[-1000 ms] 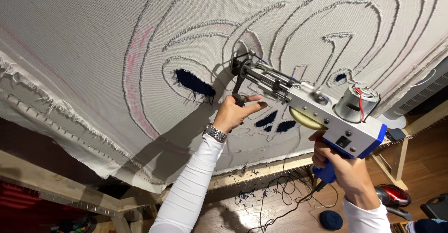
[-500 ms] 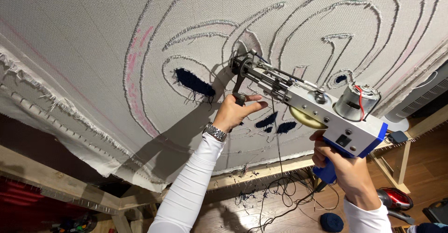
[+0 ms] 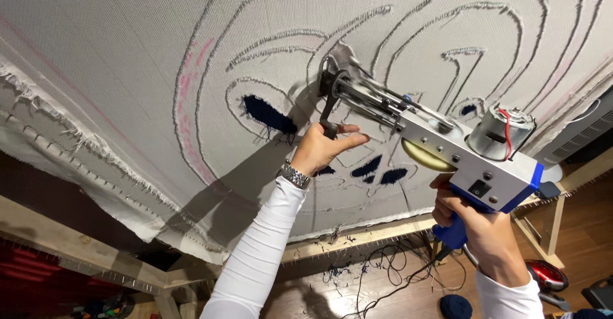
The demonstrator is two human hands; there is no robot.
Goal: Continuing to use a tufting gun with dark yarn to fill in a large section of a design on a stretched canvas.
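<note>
A person's two hands hold a tufting gun (image 3: 440,146) against a large sheet of pale woven cloth (image 3: 128,57) stretched on a wooden frame (image 3: 357,239). The gun is a long tool with a silver-grey metal body, blue edging and a blue grip; its thin metal front end presses into the cloth just right of a patch of dark blue yarn (image 3: 268,114). The left hand (image 3: 322,150) is curled closed around the small black front handle that hangs under the gun's nose, thumb pointing toward the gun body. A metal wristwatch (image 3: 295,175) sits on that wrist, above a white sleeve. The right hand (image 3: 476,226) is wrapped tightly around the blue rear grip, below the gun's body. On top of the gun's rear end sits a round silver motor (image 3: 501,130) with a red wire, and a cream-coloured wheel shows on the gun's side. The cloth carries curved outlines of raised grey stitching, looping around the gun's nose, and faint pink marks to the left of the gun. More small dark blue tufted patches (image 3: 380,172) lie just below the gun. Under the gun, beyond the frame, black cables (image 3: 383,274) trail across a wooden floor, with a dark blue ball of yarn (image 3: 456,307) near the right wrist.
</note>
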